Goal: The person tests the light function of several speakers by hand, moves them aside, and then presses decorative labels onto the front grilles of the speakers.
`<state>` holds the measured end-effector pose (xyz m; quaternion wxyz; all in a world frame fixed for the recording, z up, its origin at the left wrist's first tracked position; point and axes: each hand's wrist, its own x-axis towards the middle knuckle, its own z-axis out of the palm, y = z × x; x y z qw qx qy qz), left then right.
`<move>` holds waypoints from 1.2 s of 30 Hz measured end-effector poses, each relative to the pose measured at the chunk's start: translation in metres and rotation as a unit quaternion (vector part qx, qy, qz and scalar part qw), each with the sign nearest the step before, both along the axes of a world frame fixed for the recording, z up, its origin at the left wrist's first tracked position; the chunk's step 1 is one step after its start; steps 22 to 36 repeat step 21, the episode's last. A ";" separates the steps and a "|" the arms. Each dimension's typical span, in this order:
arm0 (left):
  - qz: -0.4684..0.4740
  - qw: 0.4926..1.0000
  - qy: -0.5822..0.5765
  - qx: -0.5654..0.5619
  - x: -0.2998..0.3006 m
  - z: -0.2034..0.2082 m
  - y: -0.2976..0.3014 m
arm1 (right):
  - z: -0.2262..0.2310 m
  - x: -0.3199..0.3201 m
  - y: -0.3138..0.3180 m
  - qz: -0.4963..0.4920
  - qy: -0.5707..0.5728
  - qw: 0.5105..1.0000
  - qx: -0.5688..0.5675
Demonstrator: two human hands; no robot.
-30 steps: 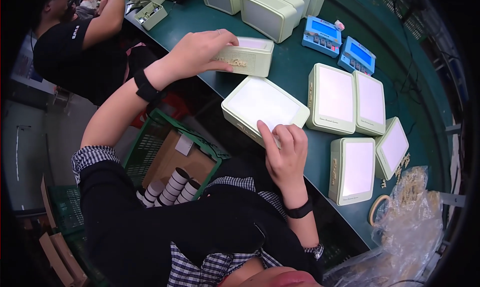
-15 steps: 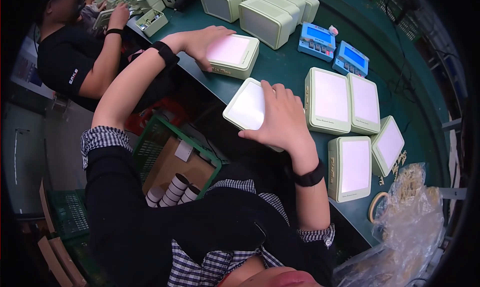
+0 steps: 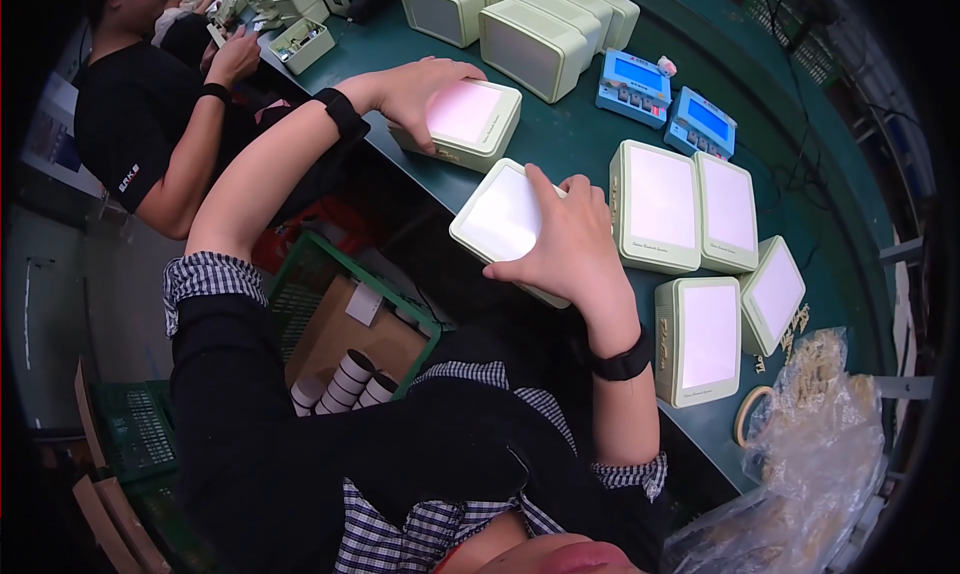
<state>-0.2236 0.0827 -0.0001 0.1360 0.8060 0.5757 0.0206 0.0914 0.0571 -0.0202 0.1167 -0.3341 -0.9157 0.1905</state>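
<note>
My left hand is wrapped over the left side of a pale green boxy speaker with a whitish front, lying at the table edge. The thumb presses on its near side. In my right hand is a second pale green speaker, gripped across its white face with fingers and thumb spread along the edges. This one is tilted and juts out past the near edge of the table. Its underside is hidden.
Several finished-looking speakers stand to the right, and more line the back. Two blue devices with screens sit between. Nearby are a plastic bag and a tape ring. A green crate stands below; a co-worker works at left.
Both of my hands and their speakers have shifted very slightly, the left one a little down and right. The co-worker's arm has lowered a little. Both grips stay the same.
</note>
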 end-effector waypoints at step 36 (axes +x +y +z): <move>-0.062 0.998 0.012 -0.014 0.009 0.003 -0.035 | 0.005 0.004 0.001 -0.030 -0.045 0.998 -0.028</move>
